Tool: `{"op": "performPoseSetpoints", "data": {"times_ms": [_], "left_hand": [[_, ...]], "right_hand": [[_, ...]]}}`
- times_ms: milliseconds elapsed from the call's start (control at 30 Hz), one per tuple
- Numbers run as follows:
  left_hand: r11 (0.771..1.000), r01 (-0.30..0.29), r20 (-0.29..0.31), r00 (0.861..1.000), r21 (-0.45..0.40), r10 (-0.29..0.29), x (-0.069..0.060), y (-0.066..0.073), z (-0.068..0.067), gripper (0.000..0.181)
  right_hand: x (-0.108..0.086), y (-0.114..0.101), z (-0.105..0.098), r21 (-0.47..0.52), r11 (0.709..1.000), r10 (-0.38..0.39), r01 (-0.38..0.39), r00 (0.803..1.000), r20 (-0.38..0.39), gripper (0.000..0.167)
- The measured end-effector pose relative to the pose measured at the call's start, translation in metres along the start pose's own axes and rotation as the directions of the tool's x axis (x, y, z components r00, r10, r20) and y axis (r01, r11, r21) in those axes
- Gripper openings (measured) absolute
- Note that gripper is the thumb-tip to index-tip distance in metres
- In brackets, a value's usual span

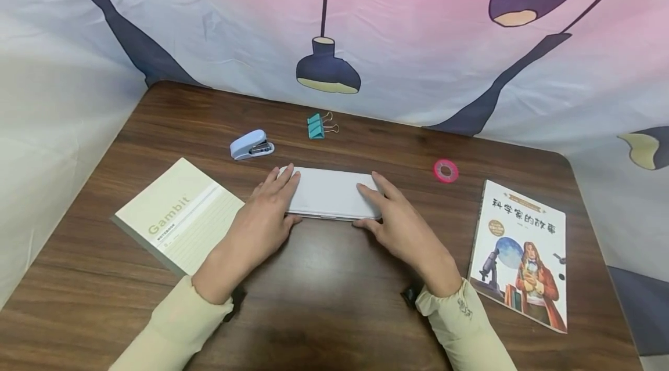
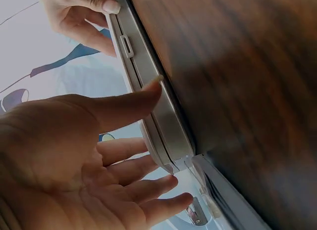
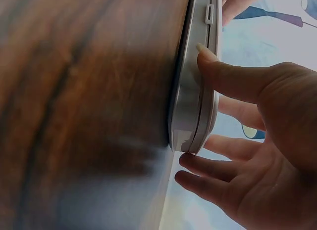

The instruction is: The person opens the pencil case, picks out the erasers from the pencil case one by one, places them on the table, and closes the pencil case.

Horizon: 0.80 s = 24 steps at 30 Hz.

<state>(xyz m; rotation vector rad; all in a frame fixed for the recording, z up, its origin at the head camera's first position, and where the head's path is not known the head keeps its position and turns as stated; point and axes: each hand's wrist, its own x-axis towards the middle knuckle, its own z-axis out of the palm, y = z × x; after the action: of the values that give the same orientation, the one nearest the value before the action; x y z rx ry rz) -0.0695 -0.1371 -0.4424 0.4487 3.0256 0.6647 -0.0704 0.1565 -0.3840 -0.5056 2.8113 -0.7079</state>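
A flat white pencil case lies closed on the table, its long side towards me. My left hand grips its left end, with the thumb at the front side and fingers over the top. At the opposite end, my right hand holds it the same way. In the left wrist view a small latch shows on the case's front side, and the left thumb presses that side. The right wrist view shows the right thumb against the front and the other fingers around the end.
A Gambit notebook lies left, partly under my left forearm. Behind the case are a pale blue stapler and a teal binder clip. To the right lie a pink tape roll and a picture-covered book. A printed curtain hangs behind.
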Motion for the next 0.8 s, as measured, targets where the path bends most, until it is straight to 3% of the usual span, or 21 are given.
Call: {"op": "performPoseSetpoints", "data": {"times_ms": [567, 600, 800], "left_hand": [[1.0, 0.011, -0.014, 1.0, 0.008, -0.011, 0.001, -0.008, 0.002, 0.089], [1.0, 0.017, -0.014, 1.0, -0.005, -0.017, -0.001, -0.002, -0.006, 0.088], [0.998, 0.018, -0.047, 0.999, -0.058, -0.021, -0.003, 0.001, -0.01, 0.094]], "right_hand": [[-0.003, 0.002, -0.012, 0.037, 0.994, -0.102, 0.103, 0.994, -0.036, 0.057], [-0.003, 0.002, -0.013, 0.039, 0.994, -0.102, 0.104, 0.994, -0.037, 0.056], [-0.002, 0.002, -0.019, 0.045, 0.993, -0.105, 0.108, 0.993, -0.053, 0.051]]}}
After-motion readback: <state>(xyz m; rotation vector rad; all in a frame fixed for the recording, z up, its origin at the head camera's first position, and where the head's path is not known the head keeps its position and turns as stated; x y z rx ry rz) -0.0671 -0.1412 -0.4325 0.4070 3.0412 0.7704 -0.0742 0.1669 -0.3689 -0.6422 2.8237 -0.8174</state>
